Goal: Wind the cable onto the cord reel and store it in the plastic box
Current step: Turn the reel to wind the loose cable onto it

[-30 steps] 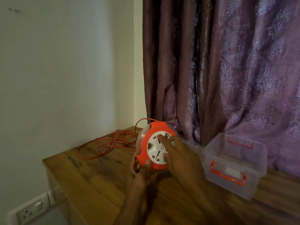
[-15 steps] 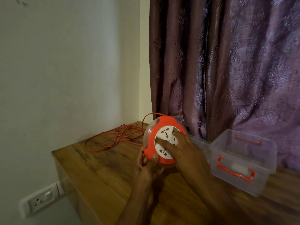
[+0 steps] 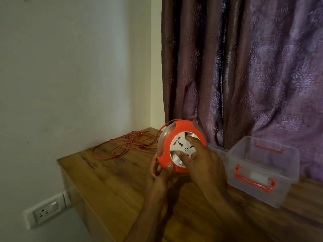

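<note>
view: just the one head cam, looking forward and down
facing: room corner, wall (image 3: 70, 75) on the left, curtain (image 3: 244, 67) far right
nearness: close, hands fill lower middle over the table (image 3: 108, 186)
overlap: none, single view

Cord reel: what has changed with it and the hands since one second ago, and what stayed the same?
The right hand has turned the white face of the cord reel: its fingertips moved from the upper left of the face round toward the right and lower part. The left hand keeps its grip on the reel's lower rim. The loose cable on the table looks much the same; the plastic box stayed.
</note>
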Demonstrator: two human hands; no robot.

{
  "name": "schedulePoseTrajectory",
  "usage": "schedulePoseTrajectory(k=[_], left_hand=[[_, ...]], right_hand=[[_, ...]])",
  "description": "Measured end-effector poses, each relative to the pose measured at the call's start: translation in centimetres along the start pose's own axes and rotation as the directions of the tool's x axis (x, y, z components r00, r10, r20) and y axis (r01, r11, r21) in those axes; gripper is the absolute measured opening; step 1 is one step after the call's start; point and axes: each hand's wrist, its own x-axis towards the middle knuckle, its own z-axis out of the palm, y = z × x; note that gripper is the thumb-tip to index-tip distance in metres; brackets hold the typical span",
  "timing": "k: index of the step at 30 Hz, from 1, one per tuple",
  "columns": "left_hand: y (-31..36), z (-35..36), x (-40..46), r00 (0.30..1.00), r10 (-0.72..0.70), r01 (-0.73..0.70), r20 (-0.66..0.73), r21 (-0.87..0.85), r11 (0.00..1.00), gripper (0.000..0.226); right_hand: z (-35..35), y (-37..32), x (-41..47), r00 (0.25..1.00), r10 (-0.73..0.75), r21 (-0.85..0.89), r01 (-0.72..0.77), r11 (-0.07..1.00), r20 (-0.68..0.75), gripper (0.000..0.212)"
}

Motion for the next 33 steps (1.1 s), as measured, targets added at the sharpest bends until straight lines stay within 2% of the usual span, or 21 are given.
schedulePoseTrajectory(k=[4,6,9,13,15,19,22,27,33], left_hand=[[0.0,-0.1,0.1,1.000,0.015,-0.015,-0.006,0.042,0.999,0.051],[0.0,-0.1,0.1,1.000,0.015,-0.014,-0.016,0.041,0.999,0.049],[0.0,-0.2,0.2,0.999,0.008,-0.006,-0.040,0.041,0.999,0.049],[0.2,-0.3,0.3,0.997,-0.005,0.007,-0.074,0.024,1.000,0.061],[0.3,-0.4,0.4,0.997,0.001,0.001,-0.077,0.028,1.000,0.059],[0.2,-0.4,0.4,0.998,0.008,-0.005,-0.064,0.038,0.999,0.048],[0.1,-0.5,0.5,0.999,0.002,0.000,-0.045,0.040,0.999,0.049],[0.1,-0.5,0.5,0.999,0.004,-0.003,-0.041,0.023,1.000,0.058],[-0.1,-0.6,0.5,1.000,0.015,-0.014,-0.015,0.033,0.999,0.057]], right_hand=[[-0.6,0.0,0.5,0.995,0.087,0.107,-0.091,0.990,0.037,0.045],[-1.0,0.1,0.7,0.994,0.063,0.075,-0.070,0.995,0.087,0.044],[-1.3,0.2,0.5,0.992,-0.100,-0.166,0.111,0.980,0.075,0.050],[-0.9,0.2,0.4,0.931,-0.289,-0.275,0.344,0.898,0.221,0.060],[-0.7,0.2,0.5,0.891,-0.346,-0.311,0.431,0.847,0.295,0.062],[-0.6,0.4,0.5,0.855,-0.368,-0.399,0.501,0.768,0.364,0.069],[-0.8,0.6,0.7,0.861,-0.392,-0.434,0.504,0.747,0.325,0.064],[-0.6,0.8,0.5,0.885,-0.371,-0.435,0.462,0.773,0.281,0.066],[-0.4,0.4,0.3,0.940,-0.317,-0.353,0.341,0.872,0.126,0.061]])
